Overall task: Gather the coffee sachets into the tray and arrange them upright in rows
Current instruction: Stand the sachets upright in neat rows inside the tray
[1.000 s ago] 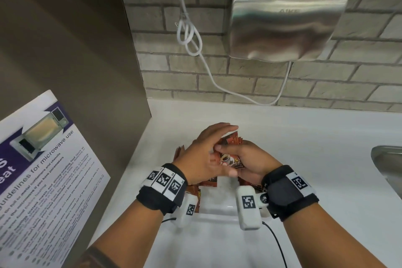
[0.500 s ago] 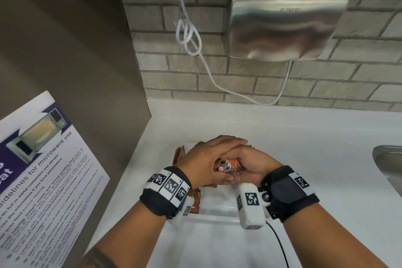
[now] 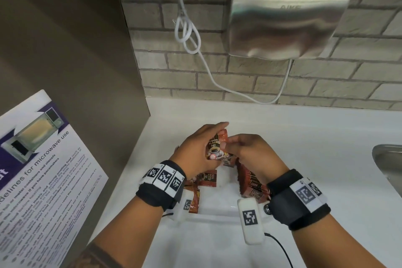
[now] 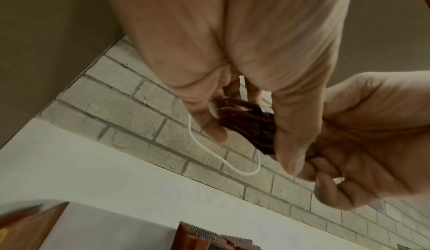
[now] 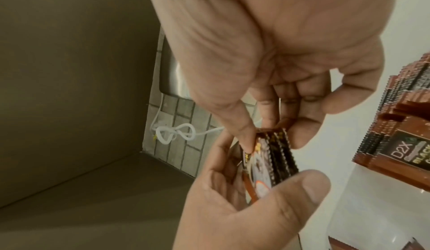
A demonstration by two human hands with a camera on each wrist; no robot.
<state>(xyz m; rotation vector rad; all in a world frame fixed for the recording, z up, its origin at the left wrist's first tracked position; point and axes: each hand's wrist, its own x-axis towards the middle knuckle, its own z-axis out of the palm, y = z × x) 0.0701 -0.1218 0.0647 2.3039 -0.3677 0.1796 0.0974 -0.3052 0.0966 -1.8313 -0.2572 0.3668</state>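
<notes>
Both hands have lifted: left hand (image 3: 196,154) grips a sachet bundle (image 3: 215,148) (several), right hand (image 3: 250,152) pinches it.

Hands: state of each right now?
Left hand: grips a small stack of coffee sachets.
Right hand: fingers pinch the same stack's top edge.

Sachets back up out of your hands

Your left hand (image 3: 196,151) uncovered the sachet stack (image 3: 215,148), now tipped upright; your right hand (image 3: 250,152) shifted to pinching its edge.
</notes>
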